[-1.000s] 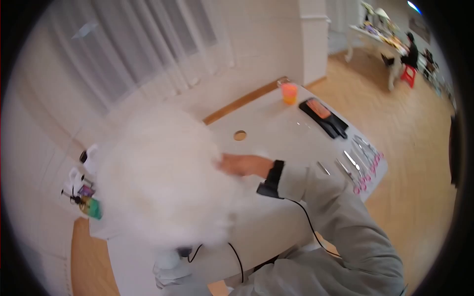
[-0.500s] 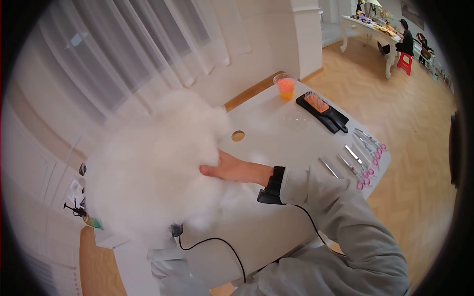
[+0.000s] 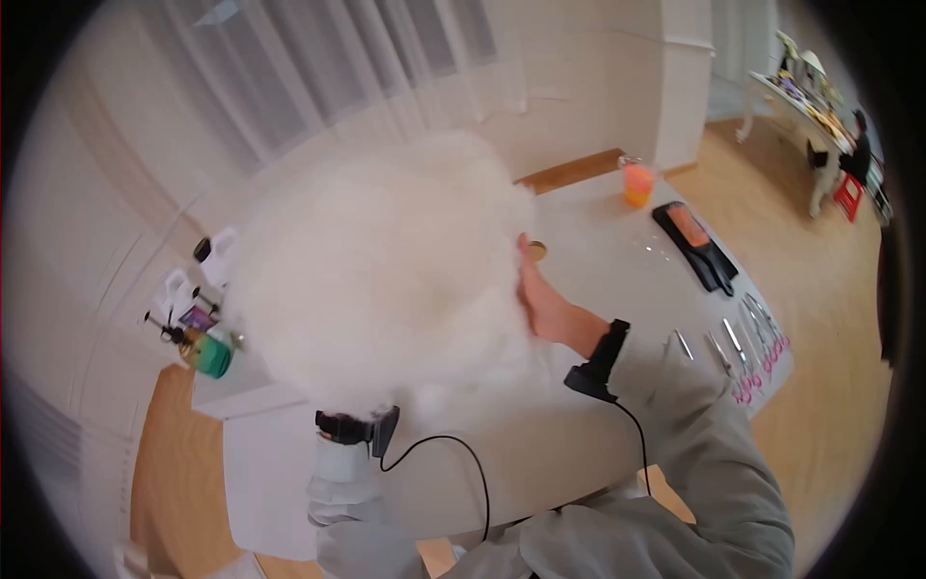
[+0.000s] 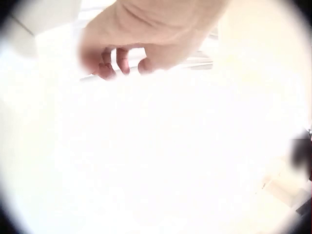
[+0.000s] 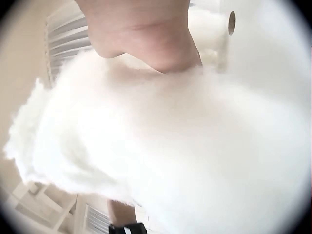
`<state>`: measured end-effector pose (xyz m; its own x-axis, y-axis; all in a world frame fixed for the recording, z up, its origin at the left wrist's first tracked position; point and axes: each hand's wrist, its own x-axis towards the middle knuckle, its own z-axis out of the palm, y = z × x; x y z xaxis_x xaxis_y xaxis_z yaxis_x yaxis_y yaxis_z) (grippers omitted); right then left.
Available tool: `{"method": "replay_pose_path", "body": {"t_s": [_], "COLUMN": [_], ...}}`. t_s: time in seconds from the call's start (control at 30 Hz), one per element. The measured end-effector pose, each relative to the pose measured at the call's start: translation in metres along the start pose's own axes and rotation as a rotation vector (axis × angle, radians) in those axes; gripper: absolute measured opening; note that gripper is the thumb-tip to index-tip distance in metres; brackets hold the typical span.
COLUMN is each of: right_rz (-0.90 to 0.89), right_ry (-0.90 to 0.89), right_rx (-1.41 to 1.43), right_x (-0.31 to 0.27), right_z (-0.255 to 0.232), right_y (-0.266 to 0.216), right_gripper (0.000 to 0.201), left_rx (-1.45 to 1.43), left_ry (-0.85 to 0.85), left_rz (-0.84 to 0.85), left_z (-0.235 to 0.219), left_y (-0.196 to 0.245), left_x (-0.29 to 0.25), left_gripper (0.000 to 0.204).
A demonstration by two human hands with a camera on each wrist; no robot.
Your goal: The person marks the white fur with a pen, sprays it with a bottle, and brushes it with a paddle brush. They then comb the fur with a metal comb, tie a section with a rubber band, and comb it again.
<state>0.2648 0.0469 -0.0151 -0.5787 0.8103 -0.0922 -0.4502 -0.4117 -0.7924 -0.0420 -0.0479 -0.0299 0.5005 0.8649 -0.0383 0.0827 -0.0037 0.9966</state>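
A large white fluffy mass [image 3: 376, 261] of fur or fibre fills the middle of the head view, over the pale table. My right hand [image 3: 552, 307] lies against its right side, one digit pointing up along it. In the right wrist view, the right hand's [image 5: 146, 39] fingers are buried in the fluff. My left hand is hidden behind the mass in the head view, with only its black wrist strap [image 3: 344, 427] showing. In the left wrist view, the left hand [image 4: 156, 27] curls its fingers at the edge of the overexposed white fluff.
On the table [image 3: 463, 482] are an orange cup [image 3: 637, 183], a brush [image 3: 690, 227] on a black case, and several pink-handled scissors [image 3: 743, 357]. Bottles [image 3: 203, 349] stand to the left. Black cables [image 3: 473, 458] run from both wrists. Another person [image 3: 856, 150] sits far right.
The fluffy mass and both hands have shifted right in the head view, partly with the camera turning. The right hand has tilted from sideways to pointing upward; the left wrist strap shows more.
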Motion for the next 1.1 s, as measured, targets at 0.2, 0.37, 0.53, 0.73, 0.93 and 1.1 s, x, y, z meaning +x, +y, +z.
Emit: {"method": "replay_pose_path", "body": {"t_s": [0.2,0.37,0.53,0.73,0.93,1.1], "right_rz": [0.009,-0.17,-0.063,-0.187,-0.255,-0.241], "right_ry": [0.091,0.167,0.069,-0.009,0.136,0.073], "right_rx": [0.101,0.11,0.239,0.375,0.384,0.391], "right_x": [0.006,0.01,0.054,0.058,0.049,0.048], "right_z": [0.022,0.031,0.002,-0.009,-0.018,-0.031], "right_y": [-0.024,-0.024,-0.012,-0.013,-0.024,-0.023], "right_gripper": [0.084,0.082,0.067,0.052,0.032,0.039], "left_rx": [0.065,0.245,0.049,-0.183,-0.252,-0.162], "left_ry": [-0.085,0.182,0.187,0.572,0.703,0.743], "left_rz": [-0.19,-0.391,-0.079,0.106,-0.031,-0.075], "left_z": [0.024,0.085,0.103,0.133,0.124,0.11], "left_y": [0.039,0.031,-0.007,0.008,0.025,0.02], "left_x": [-0.013,0.009,0.031,0.057,0.079,0.082], "left_gripper": [0.025,0.047,0.062,0.059,0.052,0.051]}}
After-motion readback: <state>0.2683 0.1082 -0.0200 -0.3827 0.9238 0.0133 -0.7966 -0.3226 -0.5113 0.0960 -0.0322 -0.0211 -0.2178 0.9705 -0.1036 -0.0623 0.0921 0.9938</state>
